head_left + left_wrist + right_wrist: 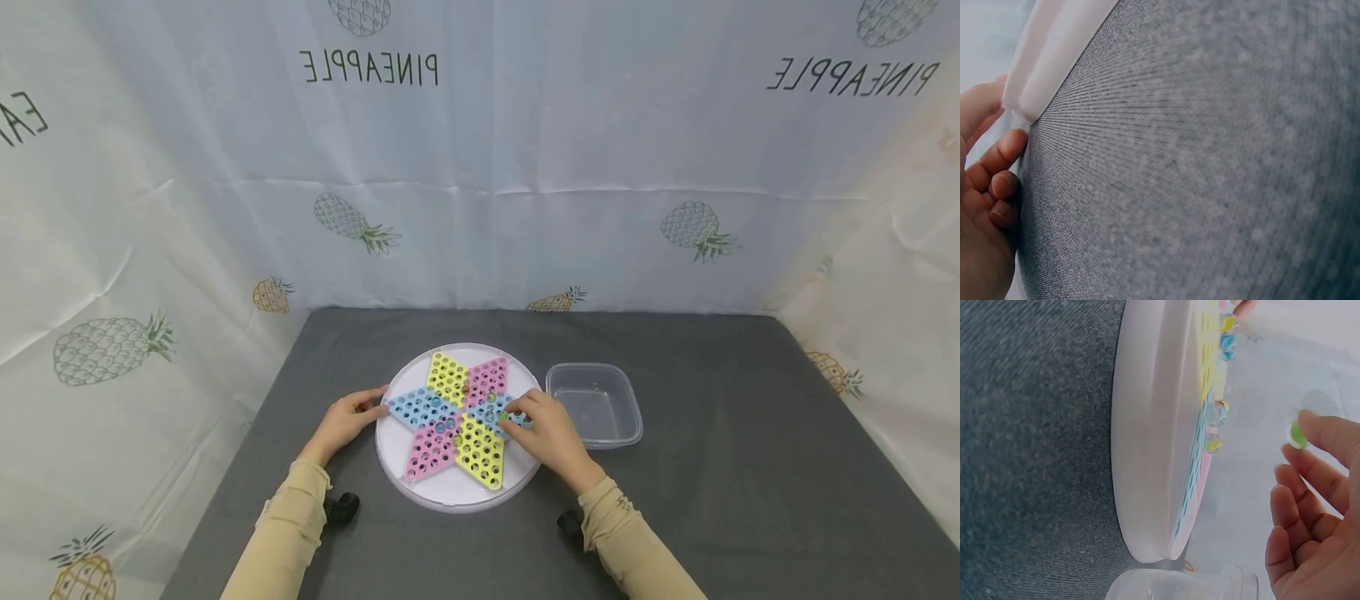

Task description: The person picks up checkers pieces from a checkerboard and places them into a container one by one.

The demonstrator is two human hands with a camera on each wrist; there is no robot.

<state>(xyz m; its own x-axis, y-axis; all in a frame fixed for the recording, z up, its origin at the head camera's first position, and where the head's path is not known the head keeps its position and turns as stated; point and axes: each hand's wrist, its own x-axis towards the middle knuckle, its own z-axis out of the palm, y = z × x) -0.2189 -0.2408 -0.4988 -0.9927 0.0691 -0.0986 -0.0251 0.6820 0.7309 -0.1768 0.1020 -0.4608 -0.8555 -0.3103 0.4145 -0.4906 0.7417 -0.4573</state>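
A round white Chinese checkers board (pixel 517 477) carries a star of yellow, pink and blue holed sections. Several glass marbles (pixel 441 427) sit on it around the middle. My left hand (pixel 348 423) holds the board's left rim; in the left wrist view, its fingers (pixel 1007 149) lie at the white edge. Above the right blue section, my right hand (pixel 551 433) pinches a green marble (pixel 1298 434) between thumb and forefinger. That marble is clear of the board in the right wrist view, where other marbles (pixel 1216 414) rest in the holes.
To the right of the board stands a clear plastic container (pixel 600 408). Dark grey cloth (pixel 720 483) covers the table. A pineapple-print curtain (pixel 495 142) hangs behind and at both sides. Small black objects (pixel 342 508) lie beside the forearms.
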